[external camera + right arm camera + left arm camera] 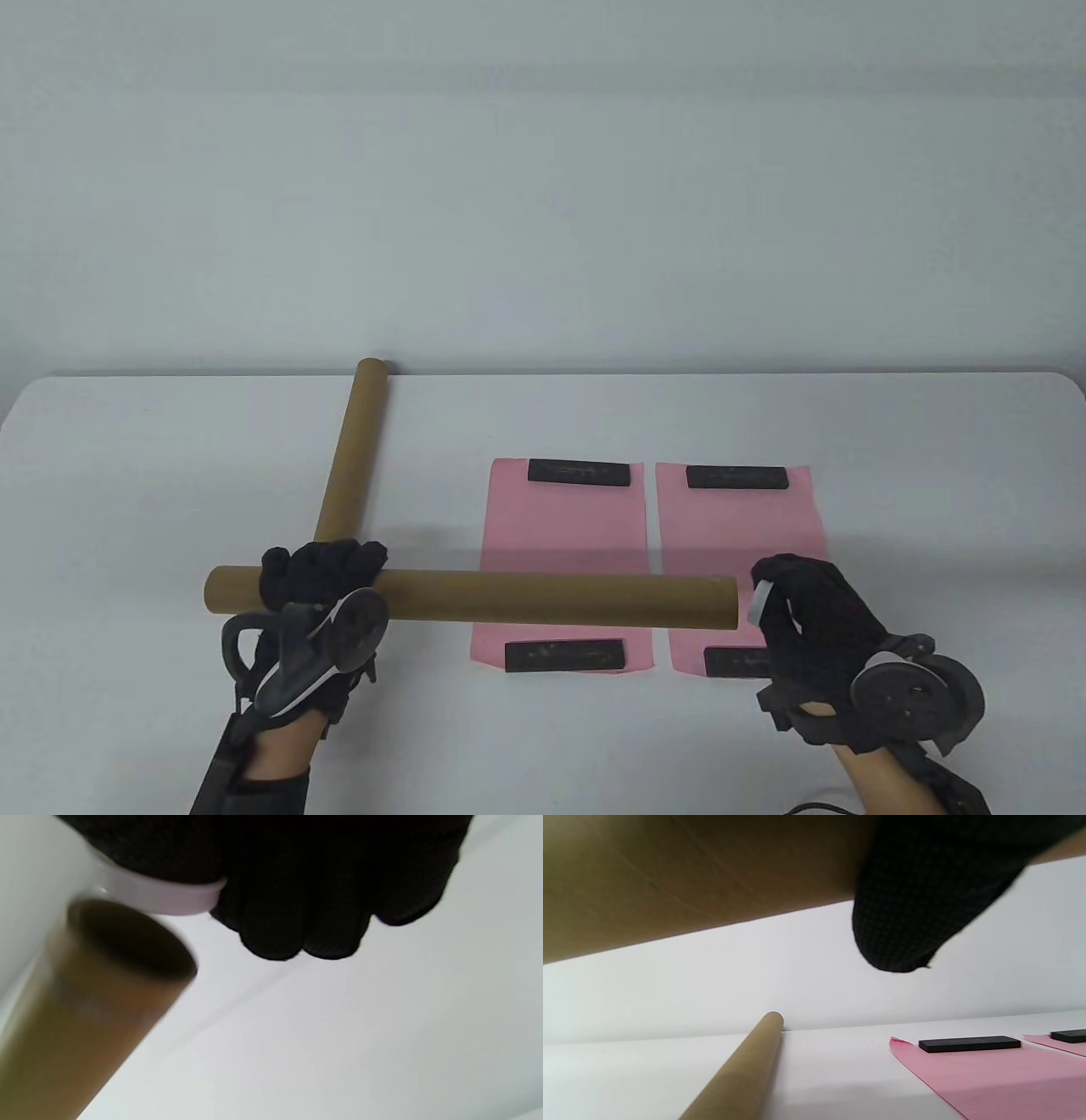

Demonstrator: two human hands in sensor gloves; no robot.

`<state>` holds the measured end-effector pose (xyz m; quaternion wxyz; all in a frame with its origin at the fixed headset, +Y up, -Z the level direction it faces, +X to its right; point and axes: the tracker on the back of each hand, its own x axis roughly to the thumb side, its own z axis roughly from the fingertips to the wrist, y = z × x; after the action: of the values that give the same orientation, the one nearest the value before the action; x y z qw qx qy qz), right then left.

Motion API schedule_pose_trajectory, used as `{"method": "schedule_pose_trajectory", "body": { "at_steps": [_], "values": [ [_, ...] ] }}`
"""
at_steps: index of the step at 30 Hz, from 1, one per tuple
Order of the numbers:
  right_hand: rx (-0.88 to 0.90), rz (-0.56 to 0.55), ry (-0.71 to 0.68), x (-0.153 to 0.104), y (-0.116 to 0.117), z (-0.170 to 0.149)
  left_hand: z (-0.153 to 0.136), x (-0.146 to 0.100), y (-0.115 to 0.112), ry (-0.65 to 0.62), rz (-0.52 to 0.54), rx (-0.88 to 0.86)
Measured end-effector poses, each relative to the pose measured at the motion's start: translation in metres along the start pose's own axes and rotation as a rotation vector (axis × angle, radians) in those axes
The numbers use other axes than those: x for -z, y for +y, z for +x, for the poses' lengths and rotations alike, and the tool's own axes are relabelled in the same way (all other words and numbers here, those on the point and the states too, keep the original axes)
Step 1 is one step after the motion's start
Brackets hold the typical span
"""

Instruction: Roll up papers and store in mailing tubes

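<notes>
My left hand (pixel 318 577) grips a long brown mailing tube (pixel 551 598) near its left end and holds it level above the table; the tube fills the top of the left wrist view (pixel 691 874). Its right end is open (pixel 131 942). My right hand (pixel 806 615) pinches a white end cap (pixel 758 603) just off that open end; the cap shows in the right wrist view (pixel 161 897). Two pink paper sheets (pixel 564 526) (pixel 738 526) lie flat under the tube, each held by black bar weights (pixel 579 473) (pixel 736 477) at its top and bottom edges.
A second brown tube (pixel 352 454) lies on the white table (pixel 127 475) at the left, running from my left hand back to the far edge. It also shows in the left wrist view (pixel 742 1077). A pale wall stands behind the table.
</notes>
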<state>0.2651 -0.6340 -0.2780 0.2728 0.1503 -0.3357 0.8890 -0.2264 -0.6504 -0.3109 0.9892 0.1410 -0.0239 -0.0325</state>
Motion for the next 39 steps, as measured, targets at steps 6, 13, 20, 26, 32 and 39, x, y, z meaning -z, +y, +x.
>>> {"method": "schedule_pose_trajectory", "body": {
  "at_steps": [6, 13, 20, 26, 32, 39],
  "values": [
    [-0.308, 0.251, 0.212, 0.017, -0.001, -0.055, -0.004, 0.001, -0.003, 0.026, -0.009, 0.060],
    [-0.670, 0.683, 0.479, 0.053, 0.037, -0.149, -0.004, 0.002, -0.007, 0.035, -0.036, 0.037],
    [-0.884, 0.828, 0.720, 0.051, 0.081, -0.209, -0.007, 0.002, -0.006, 0.059, -0.043, 0.062],
    [-0.997, 0.852, 0.733, 0.044, 0.104, -0.218, -0.008, 0.002, -0.007, 0.058, -0.059, 0.068],
    [-1.074, 0.813, 0.682, 0.040, 0.111, -0.215, -0.009, 0.002, -0.006, 0.064, -0.069, 0.072],
    [-1.046, 0.697, 0.573, 0.062, 0.079, -0.188, -0.008, 0.004, -0.010, 0.056, -0.088, 0.064]
  ]
}}
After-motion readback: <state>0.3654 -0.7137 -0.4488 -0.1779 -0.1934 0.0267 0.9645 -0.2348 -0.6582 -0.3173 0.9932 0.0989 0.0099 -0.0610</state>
